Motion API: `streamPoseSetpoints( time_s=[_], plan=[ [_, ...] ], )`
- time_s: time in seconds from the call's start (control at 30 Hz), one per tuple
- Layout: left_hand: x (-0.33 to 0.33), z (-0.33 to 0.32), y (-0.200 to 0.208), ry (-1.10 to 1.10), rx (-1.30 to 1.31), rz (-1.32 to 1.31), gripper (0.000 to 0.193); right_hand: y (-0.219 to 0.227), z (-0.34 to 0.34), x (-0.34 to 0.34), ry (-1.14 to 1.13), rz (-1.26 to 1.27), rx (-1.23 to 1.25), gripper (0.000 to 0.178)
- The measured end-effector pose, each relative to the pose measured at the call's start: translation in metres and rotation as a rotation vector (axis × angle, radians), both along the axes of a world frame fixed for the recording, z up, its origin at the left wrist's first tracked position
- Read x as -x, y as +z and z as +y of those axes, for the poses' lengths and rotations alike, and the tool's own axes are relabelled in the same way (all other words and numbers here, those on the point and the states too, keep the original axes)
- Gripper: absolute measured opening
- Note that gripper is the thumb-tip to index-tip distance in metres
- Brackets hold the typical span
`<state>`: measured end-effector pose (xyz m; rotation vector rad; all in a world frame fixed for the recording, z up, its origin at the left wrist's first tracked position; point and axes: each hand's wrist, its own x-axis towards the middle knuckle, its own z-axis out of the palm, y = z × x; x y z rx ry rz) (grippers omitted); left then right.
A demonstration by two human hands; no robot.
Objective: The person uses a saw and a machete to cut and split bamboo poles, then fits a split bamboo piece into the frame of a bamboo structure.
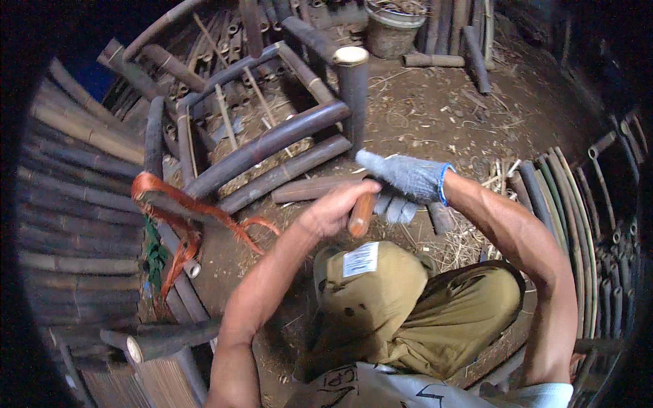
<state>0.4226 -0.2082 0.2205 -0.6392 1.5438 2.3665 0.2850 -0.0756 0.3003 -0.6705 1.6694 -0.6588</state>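
Observation:
My bare left hand (335, 209) is closed around an orange-brown wooden handle (362, 216), whose blunt end points toward my knees. Whatever the handle belongs to is hidden by my hands. Right beside it, my right hand (408, 180) wears a grey knitted glove with a blue cuff. Its thumb stretches out to the left and its fingers show lower down, apart from the thumb; a dark gap lies between them. Beyond the hands stands a frame (272, 146) of dark bamboo poles with a thick upright post (352, 95). A brownish bamboo piece (299, 190) lies behind my left wrist.
Orange strapping (182, 197) hangs at the frame's left corner, near a green strip (155, 251). Bamboo poles (81, 204) line the left side, and more poles (571, 204) lean at the right. A bucket (394, 30) stands at the back. Shavings litter the dirt floor (422, 115).

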Motion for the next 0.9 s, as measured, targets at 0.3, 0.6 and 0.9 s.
streamPoseSetpoints(
  time_s=[0.3,0.6,0.9],
  plan=[
    [0.135,0.039,-0.017,-0.463,0.919,0.531,0.073,-0.082,0.119,0.089,-0.857,0.033,0.383,0.025],
    [0.109,0.013,-0.292,-0.605,1.734,0.11,0.088,-0.246,0.282,0.02,-1.057,0.891,-0.089,0.033],
    [0.285,-0.033,-0.208,-0.034,1.111,0.165,0.078,-0.301,0.332,-0.057,-1.48,0.619,-0.036,0.022]
  ],
)
